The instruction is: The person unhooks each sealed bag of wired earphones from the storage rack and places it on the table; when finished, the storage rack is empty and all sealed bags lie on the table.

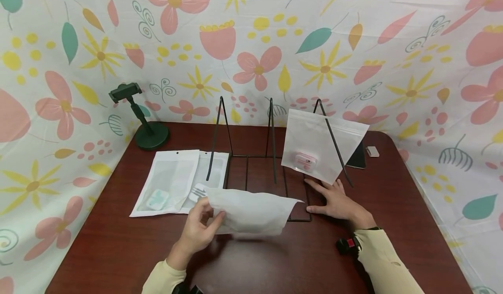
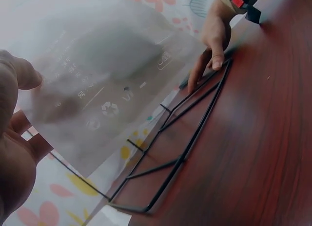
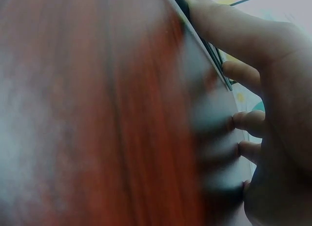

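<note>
The left hand (image 1: 198, 228) pinched a bag (image 1: 255, 209) by one end, near the front edge of the rack (image 1: 273, 154); the right hand (image 1: 334, 200), spread, gripping nothing, touched its right edge, probably for steadiness.

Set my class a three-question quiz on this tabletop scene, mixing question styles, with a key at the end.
1. Which hand holds the frosted white bag?

2. True or false: in the head view, the green stand is left of the wire rack.

3. Where does the pink item show?
A) in the held bag
B) in the bag standing in the rack
C) in a bag lying flat

Key:
1. The left hand.
2. True.
3. B.
</note>
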`<state>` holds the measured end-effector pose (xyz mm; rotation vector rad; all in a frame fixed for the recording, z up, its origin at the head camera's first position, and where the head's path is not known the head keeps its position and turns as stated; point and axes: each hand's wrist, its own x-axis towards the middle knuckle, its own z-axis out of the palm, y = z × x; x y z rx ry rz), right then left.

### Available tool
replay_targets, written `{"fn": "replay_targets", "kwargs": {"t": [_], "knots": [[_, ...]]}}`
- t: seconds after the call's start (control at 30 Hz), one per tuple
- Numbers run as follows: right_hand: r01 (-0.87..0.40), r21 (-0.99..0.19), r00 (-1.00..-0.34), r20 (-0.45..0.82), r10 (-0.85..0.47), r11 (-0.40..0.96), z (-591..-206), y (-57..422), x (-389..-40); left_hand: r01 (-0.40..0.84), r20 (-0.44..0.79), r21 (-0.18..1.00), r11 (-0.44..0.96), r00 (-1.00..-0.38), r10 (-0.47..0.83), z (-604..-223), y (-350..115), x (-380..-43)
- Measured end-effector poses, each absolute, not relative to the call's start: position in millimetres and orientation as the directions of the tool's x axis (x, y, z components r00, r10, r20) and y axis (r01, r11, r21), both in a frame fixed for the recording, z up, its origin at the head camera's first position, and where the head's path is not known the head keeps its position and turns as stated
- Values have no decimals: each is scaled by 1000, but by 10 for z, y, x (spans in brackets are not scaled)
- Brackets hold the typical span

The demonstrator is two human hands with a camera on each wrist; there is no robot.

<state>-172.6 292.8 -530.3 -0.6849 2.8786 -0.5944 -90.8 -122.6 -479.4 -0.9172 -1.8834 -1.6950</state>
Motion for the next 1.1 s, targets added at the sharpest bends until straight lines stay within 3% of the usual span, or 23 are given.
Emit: {"fn": "replay_targets", "kwargs": {"t": [0.43, 1.1], "knots": [[-425, -395, -883, -15, -468, 814, -5283, 2922, -1741, 671, 660, 736, 85, -740, 130, -4825, -1513, -879], [-408, -406, -890, -22, -455, 818, -5265, 2908, -1703, 691, 687, 721, 43, -722, 77, -4793, -1993, -832]]}}
